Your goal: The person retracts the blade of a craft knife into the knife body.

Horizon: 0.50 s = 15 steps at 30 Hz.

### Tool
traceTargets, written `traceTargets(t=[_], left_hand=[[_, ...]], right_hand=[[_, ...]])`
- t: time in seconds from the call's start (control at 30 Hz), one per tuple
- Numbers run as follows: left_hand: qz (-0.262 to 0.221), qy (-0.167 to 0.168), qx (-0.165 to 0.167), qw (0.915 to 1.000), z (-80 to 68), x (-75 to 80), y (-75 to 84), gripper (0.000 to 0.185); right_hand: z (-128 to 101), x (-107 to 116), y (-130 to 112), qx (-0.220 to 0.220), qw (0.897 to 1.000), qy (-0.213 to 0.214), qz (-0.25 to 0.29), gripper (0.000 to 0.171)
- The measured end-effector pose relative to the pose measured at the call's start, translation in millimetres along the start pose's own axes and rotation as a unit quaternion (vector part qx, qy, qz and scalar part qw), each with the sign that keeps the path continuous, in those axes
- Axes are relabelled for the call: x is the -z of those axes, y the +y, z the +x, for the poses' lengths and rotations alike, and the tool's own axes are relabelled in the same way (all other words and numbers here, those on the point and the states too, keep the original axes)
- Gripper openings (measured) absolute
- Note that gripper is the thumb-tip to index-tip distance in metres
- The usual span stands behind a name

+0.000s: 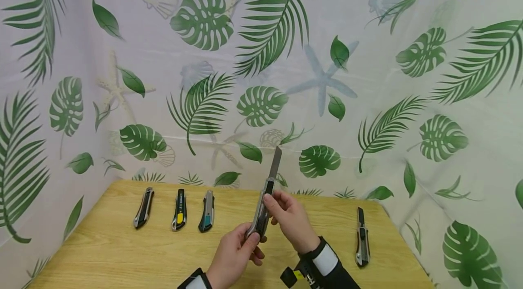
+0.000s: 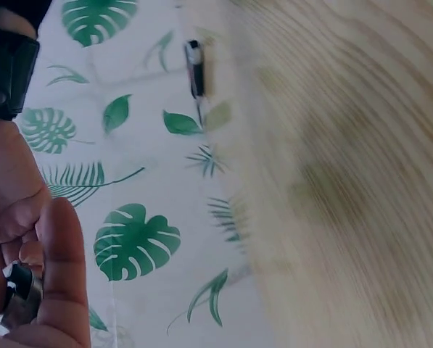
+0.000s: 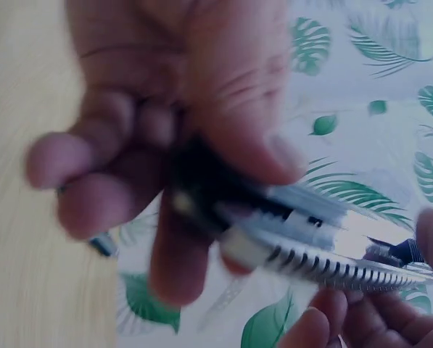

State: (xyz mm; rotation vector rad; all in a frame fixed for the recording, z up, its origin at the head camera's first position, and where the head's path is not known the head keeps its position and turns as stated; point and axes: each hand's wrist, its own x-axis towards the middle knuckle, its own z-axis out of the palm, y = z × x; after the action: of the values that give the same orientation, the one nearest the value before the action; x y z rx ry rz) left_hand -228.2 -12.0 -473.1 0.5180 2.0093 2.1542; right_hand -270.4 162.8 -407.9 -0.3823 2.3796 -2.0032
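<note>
Above the table's middle both hands hold one utility knife [image 1: 263,207], silver and black, its long blade [image 1: 275,162] pushed out and pointing up and away. My left hand [image 1: 237,250] grips the lower end of the handle. My right hand [image 1: 288,216] pinches the upper part of the handle near the slider. In the right wrist view the right hand's fingers [image 3: 165,145] curl round the blurred knife [image 3: 303,239]. The left wrist view shows my left hand [image 2: 35,275] on the knife's end [image 2: 17,293].
Three closed utility knives lie in a row at the back left of the wooden table [image 1: 122,252]: a black-silver one [image 1: 144,207], a black-yellow one [image 1: 179,209], a teal one [image 1: 206,211]. Another knife [image 1: 361,238] lies at the right. A leaf-print curtain [image 1: 261,75] surrounds the table.
</note>
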Motion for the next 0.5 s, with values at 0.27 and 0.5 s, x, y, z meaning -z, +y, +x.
traceTargets(t=[0.27, 0.5], left_hand=[[-0.112, -0.033, 0.054, 0.9917, 0.5, -5.0, 8.3, 0.03], [-0.095, -0.027, 0.069, 0.9927, 1.4, -4.6, 9.9, 0.024]], right_hand=[[4, 0, -14, -0.001, 0.994, -0.06, 0.095, 0.057], [3, -8, -18, 0.007, 0.993, -0.051, 0.11, 0.054]])
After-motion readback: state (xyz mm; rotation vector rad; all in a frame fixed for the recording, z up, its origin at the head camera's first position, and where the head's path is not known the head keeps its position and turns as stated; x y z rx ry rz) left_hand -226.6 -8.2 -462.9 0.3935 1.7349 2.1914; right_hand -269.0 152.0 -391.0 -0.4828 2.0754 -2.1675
